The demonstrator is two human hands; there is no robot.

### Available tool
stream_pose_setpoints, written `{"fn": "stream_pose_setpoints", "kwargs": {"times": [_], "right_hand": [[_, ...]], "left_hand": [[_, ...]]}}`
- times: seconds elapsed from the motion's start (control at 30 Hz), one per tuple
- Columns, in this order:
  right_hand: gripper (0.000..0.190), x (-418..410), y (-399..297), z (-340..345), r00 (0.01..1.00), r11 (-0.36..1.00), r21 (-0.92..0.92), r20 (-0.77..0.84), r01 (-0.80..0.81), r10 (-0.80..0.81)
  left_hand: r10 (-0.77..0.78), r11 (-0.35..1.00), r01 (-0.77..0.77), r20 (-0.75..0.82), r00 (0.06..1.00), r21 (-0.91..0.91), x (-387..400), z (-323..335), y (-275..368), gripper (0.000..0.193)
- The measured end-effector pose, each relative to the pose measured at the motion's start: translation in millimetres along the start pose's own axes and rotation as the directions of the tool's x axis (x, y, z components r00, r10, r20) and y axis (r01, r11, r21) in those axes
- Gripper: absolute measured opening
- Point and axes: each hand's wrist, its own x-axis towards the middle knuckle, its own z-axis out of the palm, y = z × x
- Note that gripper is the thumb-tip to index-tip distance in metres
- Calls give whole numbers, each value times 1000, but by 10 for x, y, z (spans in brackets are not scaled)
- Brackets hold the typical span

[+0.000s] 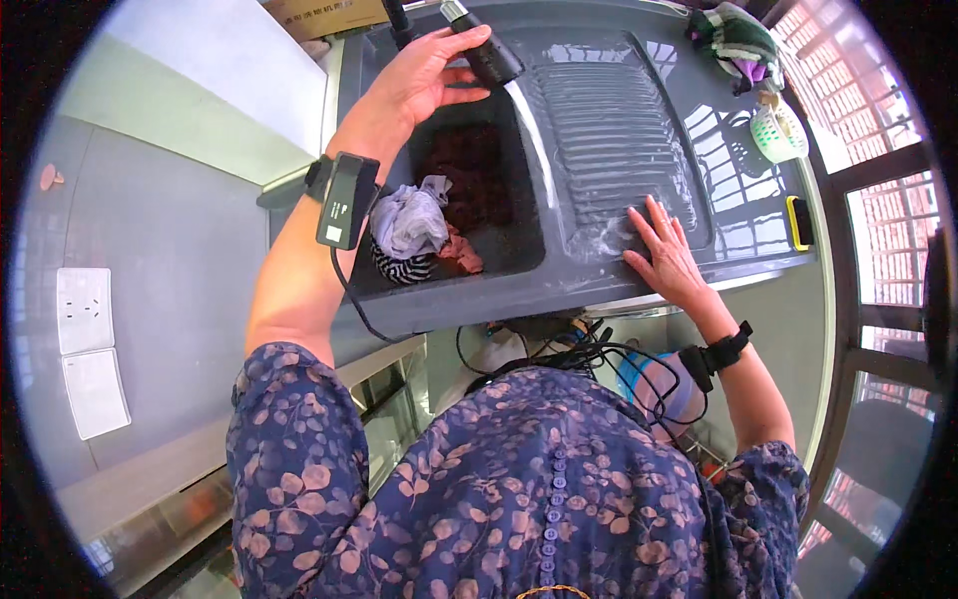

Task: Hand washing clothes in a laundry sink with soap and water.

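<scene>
My left hand (438,71) grips a black pull-out faucet sprayer (490,56) above the sink basin (494,180). A stream of water (533,138) falls from it towards the basin's right edge. Flat on the wet lower right of the ribbed washboard (621,127) rests my right hand (662,251), fingers spread, holding nothing. Whitish suds lie beside its fingers. In the basin are a pale lavender cloth (412,217), a black-and-white striped cloth (400,266) and a salmon-coloured cloth (460,251). The dark back of the basin is hard to make out.
A dark plaid cloth bundle (737,45), a white-and-green plastic basket (778,131) and a yellow-edged black item (799,223) line the counter's right side. Black cables (591,352) hang before me below the counter. A cardboard box (325,16) stands behind; a wall (179,202) borders the left.
</scene>
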Motion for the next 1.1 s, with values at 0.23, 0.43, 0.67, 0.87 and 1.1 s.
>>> {"fn": "stream_pose_setpoints", "kwargs": {"times": [0.23, 0.43, 0.67, 0.87, 1.1], "right_hand": [[61, -76, -295, 164, 992, 992, 37, 36, 117, -118], [58, -63, -212, 80, 1000, 1000, 27, 0, 12, -12], [45, -248, -2, -3, 944, 943, 76, 28, 325, -328], [21, -323, 633, -191, 992, 993, 96, -113, 66, -55], [42, -286, 1022, -406, 980, 987, 67, -128, -146, 153]], "left_hand": [[36, 994, -36, 2, 999, -101, 123, 146, -37, 27], [-2, 978, 5, 14, 1000, -209, 245, 319, 6, 24], [-13, 952, 16, 13, 1000, -305, 322, 402, 5, 25], [-18, 909, 33, 40, 999, -414, 518, 494, -11, 24], [50, 865, -60, -32, 998, -498, 680, 692, -45, 20]]}}
